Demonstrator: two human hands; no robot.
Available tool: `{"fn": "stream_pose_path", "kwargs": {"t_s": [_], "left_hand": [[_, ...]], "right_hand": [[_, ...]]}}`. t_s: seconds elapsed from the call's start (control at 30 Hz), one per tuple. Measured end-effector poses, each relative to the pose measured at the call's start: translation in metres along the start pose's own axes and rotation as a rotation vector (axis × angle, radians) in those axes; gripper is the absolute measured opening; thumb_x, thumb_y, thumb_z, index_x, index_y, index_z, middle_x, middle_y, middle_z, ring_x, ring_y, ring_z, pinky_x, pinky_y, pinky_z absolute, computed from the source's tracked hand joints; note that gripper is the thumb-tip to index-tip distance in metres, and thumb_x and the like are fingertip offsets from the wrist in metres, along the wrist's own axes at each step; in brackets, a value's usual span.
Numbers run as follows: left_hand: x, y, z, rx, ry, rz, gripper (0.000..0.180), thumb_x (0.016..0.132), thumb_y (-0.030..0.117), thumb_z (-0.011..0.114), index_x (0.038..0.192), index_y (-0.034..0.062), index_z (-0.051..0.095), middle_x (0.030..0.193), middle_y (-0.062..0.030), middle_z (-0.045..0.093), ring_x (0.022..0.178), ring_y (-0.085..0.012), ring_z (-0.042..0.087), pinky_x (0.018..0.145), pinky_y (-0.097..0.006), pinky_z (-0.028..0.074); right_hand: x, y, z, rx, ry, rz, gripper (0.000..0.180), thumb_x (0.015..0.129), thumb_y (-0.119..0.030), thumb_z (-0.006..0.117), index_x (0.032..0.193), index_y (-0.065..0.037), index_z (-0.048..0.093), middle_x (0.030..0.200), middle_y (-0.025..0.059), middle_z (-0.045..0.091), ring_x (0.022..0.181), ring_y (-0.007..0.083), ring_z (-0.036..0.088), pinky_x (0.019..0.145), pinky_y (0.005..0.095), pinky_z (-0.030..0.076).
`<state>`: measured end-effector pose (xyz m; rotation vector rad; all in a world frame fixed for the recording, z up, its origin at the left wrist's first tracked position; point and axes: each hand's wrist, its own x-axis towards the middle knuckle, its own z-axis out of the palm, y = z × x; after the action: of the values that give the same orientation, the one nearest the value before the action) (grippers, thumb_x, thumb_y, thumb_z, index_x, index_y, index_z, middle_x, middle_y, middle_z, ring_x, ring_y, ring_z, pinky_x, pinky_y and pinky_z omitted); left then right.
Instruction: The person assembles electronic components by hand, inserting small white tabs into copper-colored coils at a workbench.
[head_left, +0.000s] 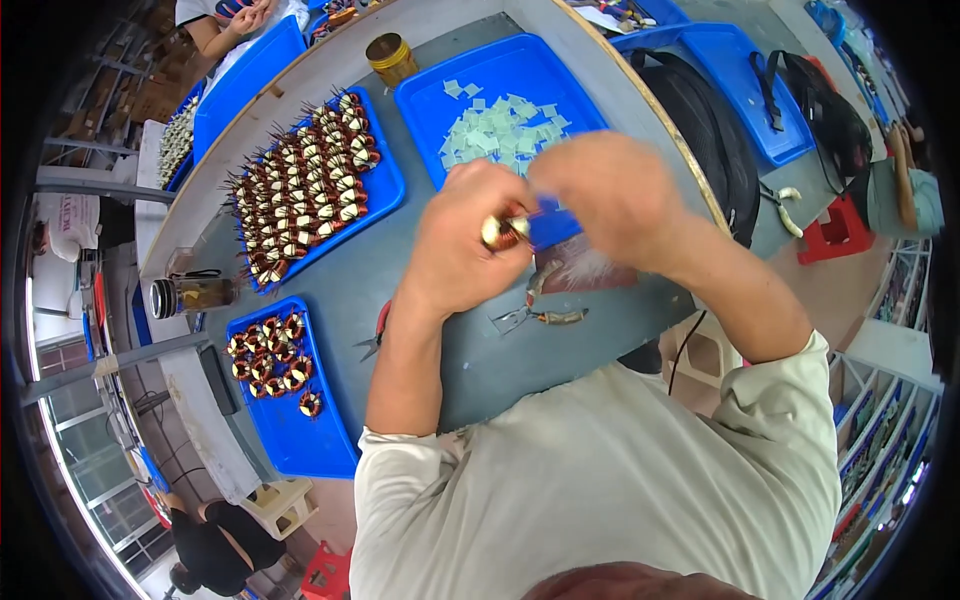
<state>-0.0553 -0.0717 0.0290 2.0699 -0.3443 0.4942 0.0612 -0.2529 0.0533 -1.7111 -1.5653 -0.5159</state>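
Pale, soft-cloth sleeves lie closest, and from them both forearms reach over the grey tabletop (420,290), where the left hand (462,240) has its grip closed around a small copper-wound ring coil (499,231) while the blurred right hand (605,195) meets it, its grip too smeared to tell. Just behind the coil sits a blue plastic tray (440,90) of pale green squares; left of the coil a second blue tray (385,190) carries rows of bristling wound coils, and just below it lie metal pliers (540,316).
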Motion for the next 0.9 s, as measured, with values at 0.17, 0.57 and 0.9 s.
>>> {"fn": "stream_pose_path", "kwargs": {"t_s": [0.17,0.57,0.9], "left_hand": [[0.008,0.016,0.031,0.045,-0.111,0.135,0.031,0.066,0.000,0.073,0.093,0.0121,0.067,0.088,-0.0048,0.065,0.090,-0.0298,0.063,0.088,-0.042,0.047],[-0.039,-0.001,-0.120,0.277,0.839,-0.139,0.055,0.084,0.003,0.080,0.135,-0.0007,0.060,0.126,-0.0151,0.065,0.114,-0.0281,0.066,0.097,-0.037,0.053],[-0.043,0.008,-0.128,0.457,0.961,-0.130,0.051,0.076,0.008,0.087,0.122,0.0009,0.066,0.107,-0.0128,0.069,0.103,-0.0299,0.062,0.090,-0.041,0.051]], "right_hand": [[0.022,0.018,-0.014,0.135,0.105,0.236,0.009,0.095,-0.009,0.072,0.099,-0.001,0.071,0.090,0.0129,0.073,0.082,0.0329,0.071,0.069,0.0375,0.055],[0.012,-0.001,-0.018,0.166,-0.486,0.594,0.017,0.093,-0.014,0.073,0.099,0.002,0.073,0.094,0.0220,0.073,0.086,0.0408,0.070,0.075,0.0441,0.055],[0.001,-0.006,0.007,0.137,-0.576,0.466,0.018,0.093,-0.014,0.074,0.098,0.003,0.074,0.094,0.0221,0.073,0.085,0.0407,0.071,0.074,0.0449,0.055]]}}
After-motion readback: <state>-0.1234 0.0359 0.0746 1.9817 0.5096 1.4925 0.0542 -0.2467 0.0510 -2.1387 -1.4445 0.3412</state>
